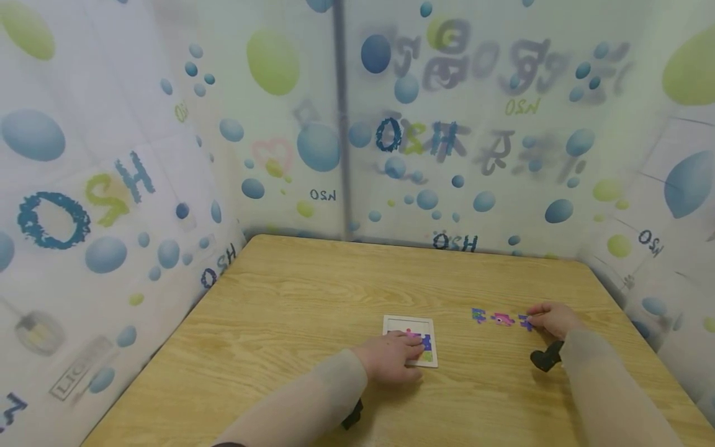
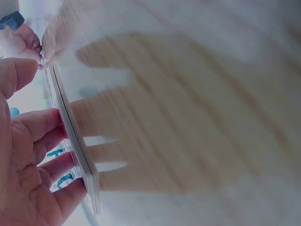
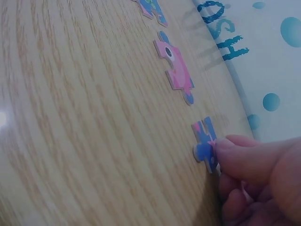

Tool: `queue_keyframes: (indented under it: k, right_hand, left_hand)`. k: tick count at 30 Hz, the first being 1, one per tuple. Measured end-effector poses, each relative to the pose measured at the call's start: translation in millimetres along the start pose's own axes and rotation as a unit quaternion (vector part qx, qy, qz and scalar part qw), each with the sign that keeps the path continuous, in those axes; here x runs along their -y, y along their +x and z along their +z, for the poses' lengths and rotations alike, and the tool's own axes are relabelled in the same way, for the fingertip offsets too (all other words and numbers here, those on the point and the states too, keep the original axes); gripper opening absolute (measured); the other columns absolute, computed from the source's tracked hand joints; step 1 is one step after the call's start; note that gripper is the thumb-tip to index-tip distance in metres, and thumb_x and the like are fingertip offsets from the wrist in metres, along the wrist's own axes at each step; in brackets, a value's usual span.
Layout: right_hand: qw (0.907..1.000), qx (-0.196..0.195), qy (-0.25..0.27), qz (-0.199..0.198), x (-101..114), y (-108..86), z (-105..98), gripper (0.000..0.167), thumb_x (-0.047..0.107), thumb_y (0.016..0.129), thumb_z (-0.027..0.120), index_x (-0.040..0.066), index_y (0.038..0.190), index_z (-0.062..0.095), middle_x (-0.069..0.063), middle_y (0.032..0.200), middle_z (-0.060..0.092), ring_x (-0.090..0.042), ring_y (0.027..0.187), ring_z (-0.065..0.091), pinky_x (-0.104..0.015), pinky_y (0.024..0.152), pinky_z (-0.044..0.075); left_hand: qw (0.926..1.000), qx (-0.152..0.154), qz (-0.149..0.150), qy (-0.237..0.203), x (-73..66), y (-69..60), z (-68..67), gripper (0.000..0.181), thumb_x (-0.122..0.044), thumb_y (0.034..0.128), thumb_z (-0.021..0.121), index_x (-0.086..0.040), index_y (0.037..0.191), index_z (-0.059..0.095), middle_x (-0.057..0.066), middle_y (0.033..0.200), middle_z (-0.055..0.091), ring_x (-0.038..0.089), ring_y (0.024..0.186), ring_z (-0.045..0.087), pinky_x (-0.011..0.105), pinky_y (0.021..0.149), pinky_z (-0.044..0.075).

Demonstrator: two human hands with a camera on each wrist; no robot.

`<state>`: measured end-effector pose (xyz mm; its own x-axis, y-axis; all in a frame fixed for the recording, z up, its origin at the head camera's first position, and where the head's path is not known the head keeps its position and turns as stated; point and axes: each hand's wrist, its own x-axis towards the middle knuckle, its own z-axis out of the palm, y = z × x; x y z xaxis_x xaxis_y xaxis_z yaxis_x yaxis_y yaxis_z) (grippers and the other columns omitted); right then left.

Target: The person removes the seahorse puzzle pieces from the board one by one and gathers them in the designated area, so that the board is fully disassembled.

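A white-framed jigsaw tray (image 1: 410, 318) lies on the table with several colourful pieces in it. My left hand (image 1: 391, 358) rests on the tray and hides part of it; in the left wrist view its fingertips (image 2: 70, 190) touch the tray's edge (image 2: 75, 141). Over to the right, my right hand (image 1: 555, 320) pinches the edge of a blue puzzle piece (image 3: 205, 146) between thumb and fingers. Left of that piece lie a pink puzzle piece with an eye (image 3: 176, 66) and a blue-green puzzle piece (image 1: 478, 315), the three in a row.
The wooden table (image 1: 313, 279) stands against a white curtain (image 1: 290, 155) printed with bubbles and letters, which encloses the back and both sides. A dark wrist device (image 1: 546, 356) sits at the right wrist, another (image 1: 353, 415) under the left.
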<state>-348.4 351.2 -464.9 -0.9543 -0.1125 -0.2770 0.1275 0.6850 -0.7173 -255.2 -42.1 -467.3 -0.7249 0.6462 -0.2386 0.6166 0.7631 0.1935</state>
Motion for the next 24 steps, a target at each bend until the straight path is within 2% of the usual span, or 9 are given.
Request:
queue_keyframes:
  k: [4,8,12,17,20,24]
  right_hand:
    - [0.9999,0.001,0.011,0.003,0.4,-1.4,-0.3,0.047,0.016,0.093,0.062,-0.014,0.127,0.049,-0.009,0.100,0.066,-0.019,0.090,0.054,-0.028,0.072,0.044]
    - [0.9998,0.001,0.020,-0.006,7.6,-3.4,2.8,0.047,0.017,0.094,0.060,-0.014,0.127,0.048,-0.020,0.113,0.061,-0.021,0.092,0.055,-0.030,0.075,0.046]
    - [0.9995,-0.005,0.019,-0.026,22.4,-4.2,11.4,0.042,0.017,0.096,0.058,-0.012,0.125,0.050,-0.026,0.118,0.056,-0.025,0.094,0.056,-0.038,0.080,0.048]
    - [0.9979,-0.009,0.049,-0.042,48.5,-5.8,32.0,0.039,0.017,0.098,0.055,-0.012,0.124,0.051,-0.019,0.110,0.060,-0.025,0.090,0.055,-0.035,0.073,0.048]
    - [0.9951,0.006,0.092,-0.037,64.4,-4.4,45.7,0.038,0.016,0.097,0.056,-0.011,0.124,0.050,-0.012,0.097,0.060,-0.019,0.076,0.052,-0.031,0.063,0.045]
    - [0.9932,0.023,0.106,-0.042,81.5,-0.8,63.0,0.038,0.017,0.097,0.058,-0.009,0.124,0.051,-0.009,0.096,0.059,-0.019,0.076,0.049,-0.032,0.065,0.045]
  left_hand:
    - [1.0000,0.001,0.000,-0.001,-0.2,0.3,-0.3,0.063,-0.056,0.0939,0.047,-0.022,0.147,0.042,-0.010,0.154,0.031,0.013,0.143,0.025,0.026,0.114,0.022]
    - [1.0000,0.000,-0.001,-0.005,0.7,0.7,0.5,0.063,-0.056,0.0938,0.047,-0.022,0.147,0.042,-0.010,0.154,0.031,0.014,0.143,0.025,0.027,0.114,0.022]
    - [1.0000,-0.001,-0.002,-0.009,2.3,1.3,1.5,0.063,-0.055,0.0936,0.047,-0.022,0.147,0.042,-0.010,0.154,0.031,0.014,0.143,0.025,0.027,0.114,0.022]
    - [1.0000,0.000,-0.005,-0.009,0.6,-0.7,-0.4,0.063,-0.055,0.0933,0.048,-0.022,0.147,0.042,-0.010,0.154,0.032,0.013,0.142,0.025,0.026,0.114,0.022]
    - [0.9999,0.001,-0.006,-0.008,-0.8,-2.0,-1.9,0.063,-0.055,0.0932,0.048,-0.022,0.147,0.042,-0.011,0.154,0.032,0.013,0.142,0.025,0.026,0.114,0.023]
    - [0.9999,0.001,-0.005,-0.010,-0.8,-1.7,-1.4,0.063,-0.055,0.0935,0.048,-0.022,0.147,0.042,-0.011,0.154,0.032,0.013,0.142,0.025,0.026,0.114,0.022]
